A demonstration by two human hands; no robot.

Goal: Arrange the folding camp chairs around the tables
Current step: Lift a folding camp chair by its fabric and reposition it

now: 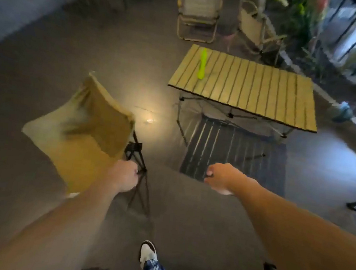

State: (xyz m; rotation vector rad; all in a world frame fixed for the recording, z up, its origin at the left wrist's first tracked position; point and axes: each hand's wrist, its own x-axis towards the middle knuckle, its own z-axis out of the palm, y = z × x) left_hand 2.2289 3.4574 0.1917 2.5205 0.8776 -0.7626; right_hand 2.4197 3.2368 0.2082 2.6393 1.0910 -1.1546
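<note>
The tan camp chair (79, 129) has a soft cloth seat, pale on its left flap and darker brown-yellow through the middle, slung on thin black legs that cross at a black joint on its right side. It is blurred and sits tilted at lower left of the slatted table (245, 84), apart from it. The left hand (125, 178) is clenched around the chair's black frame at its near right corner. The right hand (219, 178) is curled into a fist over something small and dark; I cannot tell what it is. A green bottle (202, 63) stands near the table's far left corner. Two pale folding chairs (198, 12) stand beyond the table's far edge. Open grey floor (49, 57) lies between the tan chair and the table.
</note>
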